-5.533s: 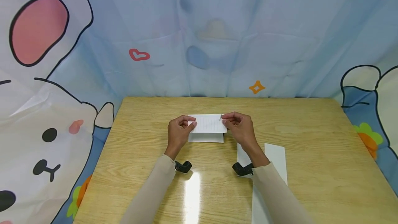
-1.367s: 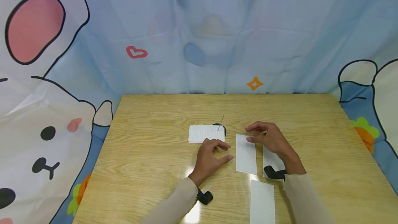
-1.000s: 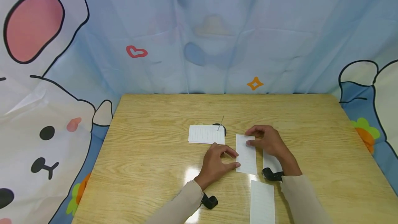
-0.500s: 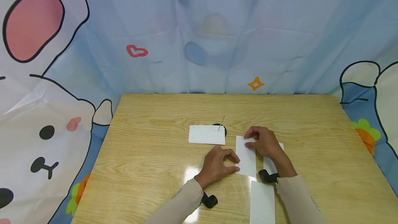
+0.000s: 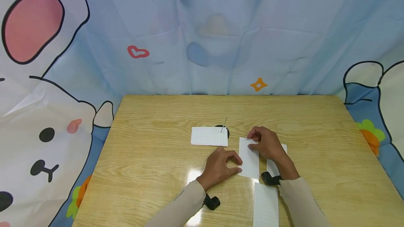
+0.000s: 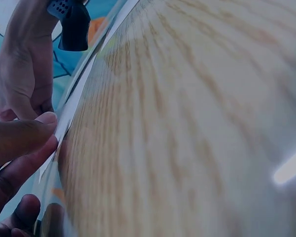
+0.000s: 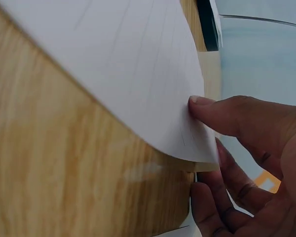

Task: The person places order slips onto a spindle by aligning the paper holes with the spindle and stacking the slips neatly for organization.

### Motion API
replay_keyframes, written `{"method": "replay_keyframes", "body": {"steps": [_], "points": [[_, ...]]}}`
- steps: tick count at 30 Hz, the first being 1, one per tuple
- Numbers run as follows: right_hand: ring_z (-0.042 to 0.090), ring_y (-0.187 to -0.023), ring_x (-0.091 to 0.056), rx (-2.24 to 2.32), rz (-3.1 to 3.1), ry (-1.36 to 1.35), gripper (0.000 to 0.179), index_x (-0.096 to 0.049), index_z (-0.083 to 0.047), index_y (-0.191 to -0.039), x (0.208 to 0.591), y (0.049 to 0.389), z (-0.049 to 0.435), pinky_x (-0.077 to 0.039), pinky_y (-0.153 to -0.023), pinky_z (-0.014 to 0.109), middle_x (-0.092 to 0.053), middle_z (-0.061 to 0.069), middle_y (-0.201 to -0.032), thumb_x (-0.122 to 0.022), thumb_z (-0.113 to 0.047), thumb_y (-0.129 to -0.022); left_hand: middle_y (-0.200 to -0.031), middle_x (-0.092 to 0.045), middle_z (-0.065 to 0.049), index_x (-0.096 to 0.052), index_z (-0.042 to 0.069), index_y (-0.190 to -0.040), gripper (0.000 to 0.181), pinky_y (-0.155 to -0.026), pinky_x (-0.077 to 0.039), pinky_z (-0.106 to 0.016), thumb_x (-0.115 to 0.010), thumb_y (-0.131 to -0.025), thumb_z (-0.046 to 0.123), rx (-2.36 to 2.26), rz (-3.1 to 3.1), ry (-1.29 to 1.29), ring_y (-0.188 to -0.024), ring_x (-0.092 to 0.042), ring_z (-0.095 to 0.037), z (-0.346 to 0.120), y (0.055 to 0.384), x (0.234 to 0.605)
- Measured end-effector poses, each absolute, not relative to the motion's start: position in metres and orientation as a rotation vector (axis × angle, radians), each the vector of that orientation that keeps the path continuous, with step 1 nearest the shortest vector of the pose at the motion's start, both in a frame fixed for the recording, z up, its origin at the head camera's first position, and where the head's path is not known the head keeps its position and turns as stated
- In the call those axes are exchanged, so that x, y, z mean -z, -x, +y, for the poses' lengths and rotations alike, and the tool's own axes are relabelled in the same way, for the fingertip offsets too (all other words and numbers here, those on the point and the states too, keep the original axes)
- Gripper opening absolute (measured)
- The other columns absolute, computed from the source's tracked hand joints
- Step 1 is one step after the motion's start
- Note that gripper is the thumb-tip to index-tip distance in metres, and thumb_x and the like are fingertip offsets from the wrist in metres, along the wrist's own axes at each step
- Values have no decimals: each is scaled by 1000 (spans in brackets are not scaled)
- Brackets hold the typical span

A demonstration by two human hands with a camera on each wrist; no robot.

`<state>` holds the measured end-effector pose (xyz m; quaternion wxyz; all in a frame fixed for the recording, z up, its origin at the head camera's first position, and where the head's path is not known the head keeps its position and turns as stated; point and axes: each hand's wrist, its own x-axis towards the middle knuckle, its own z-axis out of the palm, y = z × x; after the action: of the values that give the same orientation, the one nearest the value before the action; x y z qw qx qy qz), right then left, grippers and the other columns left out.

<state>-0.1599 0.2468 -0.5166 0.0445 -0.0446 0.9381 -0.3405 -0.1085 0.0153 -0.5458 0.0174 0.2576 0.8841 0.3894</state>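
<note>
My right hand point(image 5: 266, 144) pinches the far right corner of a small lined paper sheet point(image 5: 248, 162), thumb on top. That corner curls up off the table in the right wrist view, where faint ruled lines show on the sheet point(image 7: 128, 59). My left hand point(image 5: 218, 168) has thumb and index finger at the sheet's left edge, near its front corner. To the left lie lined sheets point(image 5: 206, 136), pierced near their right end by the thin metal rod of a paper spike point(image 5: 224, 123). Its round black base is mostly hidden under them.
A second loose sheet point(image 5: 272, 168) lies partly under my right wrist. Another sheet point(image 5: 266, 204) lies nearer the table's front. The wooden table point(image 5: 151, 150) ends at a printed curtain point(image 5: 157, 27) behind and at the sides.
The sheet both hands held over the spike 5.5 seconds ago now lies pierced on it. Both hands have moved right to another sheet; my left fingers reached its edge within the last second.
</note>
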Motion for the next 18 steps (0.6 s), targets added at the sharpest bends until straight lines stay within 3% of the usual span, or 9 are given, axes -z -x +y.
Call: {"method": "replay_keyframes", "body": {"steps": [8,18], "points": [[18,-83,-57,1079,2793,193,28,-72,-9,-101,512,161,251,-47,-72,29,-67,9,-95,-87,3,-81,-88,-77,17,-81,31,-97,19,-68,-34,-11,-94,-83,30,-1195,2730,-796,-76,-39,4,15,108,545],[14,-77,-59,1109,2738,326,17,-78,-14,-92,503,158,267,-48,-68,25,-71,2,-86,-83,1,-87,-88,-79,18,-81,30,-96,19,-70,-35,-11,-94,-83,30,-1197,2754,-812,-77,-41,4,14,109,545]]}}
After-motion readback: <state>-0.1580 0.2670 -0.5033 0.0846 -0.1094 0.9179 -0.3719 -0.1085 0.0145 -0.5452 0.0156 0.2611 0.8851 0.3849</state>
